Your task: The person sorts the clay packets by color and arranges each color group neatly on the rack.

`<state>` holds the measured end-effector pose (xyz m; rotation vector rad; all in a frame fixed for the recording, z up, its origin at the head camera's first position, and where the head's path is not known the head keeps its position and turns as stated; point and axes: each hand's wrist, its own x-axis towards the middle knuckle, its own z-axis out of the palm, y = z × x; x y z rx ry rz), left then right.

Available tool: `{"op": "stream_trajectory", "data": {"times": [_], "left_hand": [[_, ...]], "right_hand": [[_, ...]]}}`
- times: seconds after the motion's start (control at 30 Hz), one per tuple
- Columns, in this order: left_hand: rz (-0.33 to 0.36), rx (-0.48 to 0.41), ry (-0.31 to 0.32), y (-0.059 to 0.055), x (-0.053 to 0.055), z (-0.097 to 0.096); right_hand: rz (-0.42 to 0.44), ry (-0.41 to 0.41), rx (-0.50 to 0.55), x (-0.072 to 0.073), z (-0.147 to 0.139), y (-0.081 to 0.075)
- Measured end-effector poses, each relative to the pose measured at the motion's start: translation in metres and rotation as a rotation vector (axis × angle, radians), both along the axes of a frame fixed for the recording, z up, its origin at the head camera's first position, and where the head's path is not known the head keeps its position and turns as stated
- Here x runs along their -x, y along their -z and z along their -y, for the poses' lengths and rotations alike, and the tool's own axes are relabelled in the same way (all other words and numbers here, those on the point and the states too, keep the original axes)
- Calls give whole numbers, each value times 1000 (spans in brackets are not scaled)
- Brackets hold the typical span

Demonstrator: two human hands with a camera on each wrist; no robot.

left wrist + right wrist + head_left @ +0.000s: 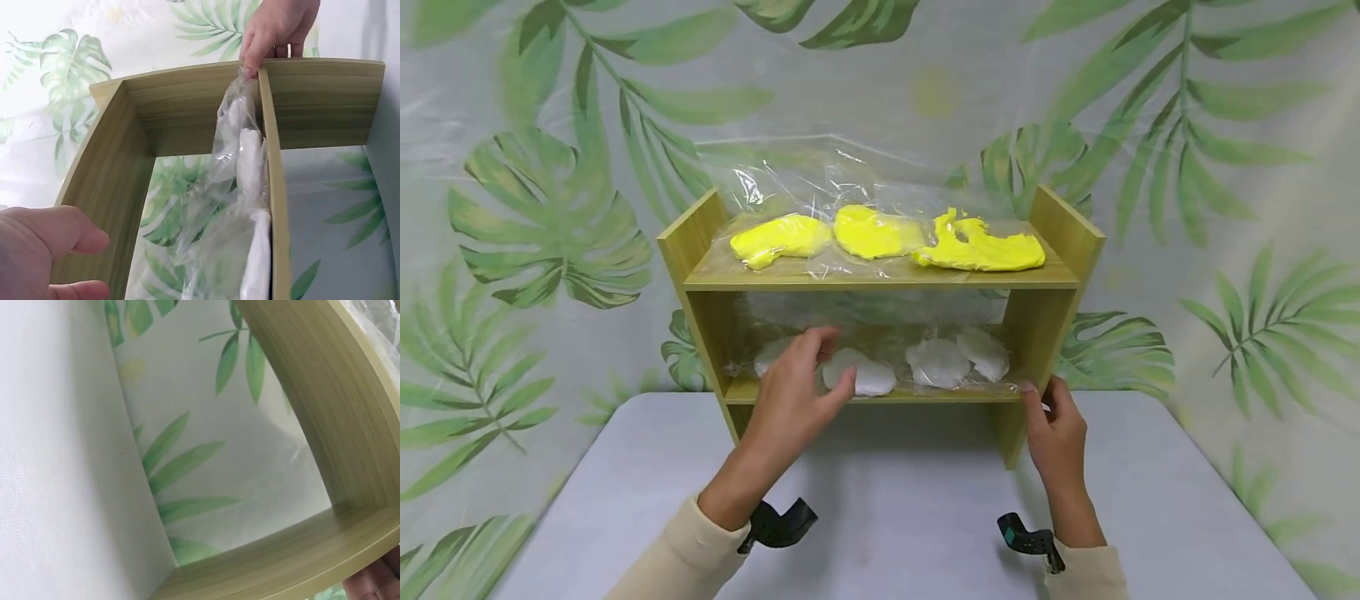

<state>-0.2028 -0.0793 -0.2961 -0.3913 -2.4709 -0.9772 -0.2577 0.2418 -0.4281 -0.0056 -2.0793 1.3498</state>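
A two-tier wooden shelf (880,285) stands on the table. Its lower board bears a clear plastic bag (215,181) with several white, flattened soft lumps (937,363) inside. My left hand (801,387) hovers before the lower tier, thumb and fingers apart and holding nothing; it covers part of the white lumps. At the shelf's right side panel (194,87), my right hand (1057,429) grips the front edge, thumb by the bag's corner and fingers curled outside the panel. Whether the thumb also pins the plastic, I cannot tell. Only some right fingers (375,578) show in the right wrist view.
On the top board lie several bright yellow soft lumps (876,233) in clear plastic (760,179). The white table (880,517) extends in front of the shelf. A leaf-patterned curtain (925,92) hangs close behind. Each wrist carries a black camera mount (782,525).
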Motion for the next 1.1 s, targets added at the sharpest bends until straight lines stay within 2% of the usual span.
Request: {"op": "stream_trajectory", "data": {"times": [0.13,0.33,0.53,0.7,0.9,1.0,1.1], "left_hand": [[-19,-31,-3,13,-11,7],[-72,-102,12,39,-24,21],[-159,-148,24,54,-29,34],[-182,-128,36,59,-34,44],[-117,-52,103,56,-39,59],[-113,-16,94,51,-43,65],[-156,2,61,46,-47,73]], "right_hand": [[-12,-6,0,0,-1,1],[-2,-1,-3,0,2,2],[5,29,-30,-1,1,1],[-8,29,-42,0,-1,-2],[1,48,-49,-2,-2,-2],[17,53,-63,-3,-1,-3],[43,45,-94,-4,0,-6]]}}
